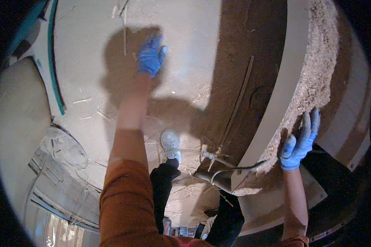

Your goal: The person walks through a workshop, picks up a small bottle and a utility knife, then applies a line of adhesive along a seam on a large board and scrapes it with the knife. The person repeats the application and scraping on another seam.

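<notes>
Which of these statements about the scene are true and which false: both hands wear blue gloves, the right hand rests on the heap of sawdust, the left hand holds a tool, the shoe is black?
1. Both hands wear blue gloves. True: left hand, right hand.
2. The right hand rests on the sawdust heap. True: at its lower edge.
3. The left hand holds a tool. False: it reaches out over the dusty floor, holding nothing visible.
4. The shoe is black. False: it is white.

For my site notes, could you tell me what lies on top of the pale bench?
A heap of sawdust covers the pale bench; the gloved right hand rests at its edge. The surface beneath it is hidden.
</notes>
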### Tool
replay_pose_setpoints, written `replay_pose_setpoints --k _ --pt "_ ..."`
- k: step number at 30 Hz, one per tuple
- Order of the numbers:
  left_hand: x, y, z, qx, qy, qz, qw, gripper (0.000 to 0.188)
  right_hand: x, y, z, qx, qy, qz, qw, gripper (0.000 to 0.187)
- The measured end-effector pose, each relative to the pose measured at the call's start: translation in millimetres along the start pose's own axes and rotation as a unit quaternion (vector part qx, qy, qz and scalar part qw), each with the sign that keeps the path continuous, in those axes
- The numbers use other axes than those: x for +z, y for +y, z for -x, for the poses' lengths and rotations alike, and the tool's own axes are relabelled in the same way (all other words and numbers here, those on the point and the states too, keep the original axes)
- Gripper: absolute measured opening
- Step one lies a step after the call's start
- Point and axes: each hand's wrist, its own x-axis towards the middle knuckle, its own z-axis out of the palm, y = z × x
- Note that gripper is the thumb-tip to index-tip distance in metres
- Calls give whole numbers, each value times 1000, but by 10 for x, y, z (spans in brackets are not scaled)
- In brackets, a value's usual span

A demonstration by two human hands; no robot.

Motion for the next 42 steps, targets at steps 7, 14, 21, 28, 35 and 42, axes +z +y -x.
replay_pose_setpoints --k 7,14,21,28,35,42 --pt "181 152 264 121 15 -1 992 48 30 40 11 2 -6 -5 1000 65" --pt "288 383 1428 -404 -183 495 747 21 28 39 -6 -17 -3 -16 1000 63" --pt "-436 858 1632 -388 23 229 892 23 -14 -25 -27 -21 36 -28 999 52" --pt "-2231 2413 1895 -517 -76 578 627 32 -276 -55 71 107 -70 -22 992 56" --pt "-4112 4184 1901 -445 -250 825 242 23 -2250 -1238 858 215 38 -237 947 41" --pt "-5087 6156 1919 -380 -469 752 265 18 -4933 -1413 2501 369 71 -385 843 37"
